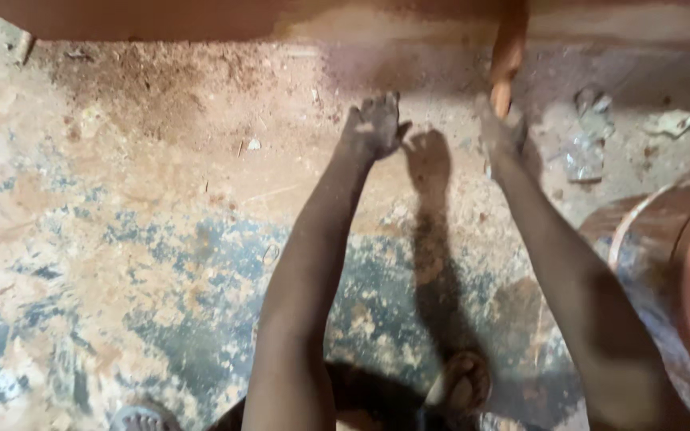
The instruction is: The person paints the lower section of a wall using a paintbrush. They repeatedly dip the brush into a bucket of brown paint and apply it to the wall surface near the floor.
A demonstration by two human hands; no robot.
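Observation:
Both my arms reach forward over a dusty, clay-stained floor (121, 263). My left hand (375, 126) hangs open, its fingers spread and coated in dark mud, holding nothing. My right hand (502, 128) is closed around the lower end of an orange-brown wooden stick (508, 56), which rises towards the top edge of the view. The shadow of my left hand falls on the floor between the two hands.
A large round clay pot (684, 271) with a pale rim stands at the right edge. Crumpled clear plastic (588, 136) and scraps lie on the floor at the far right. A reddish wall base (161, 20) runs along the top. My sandalled foot (461, 387) shows at the bottom.

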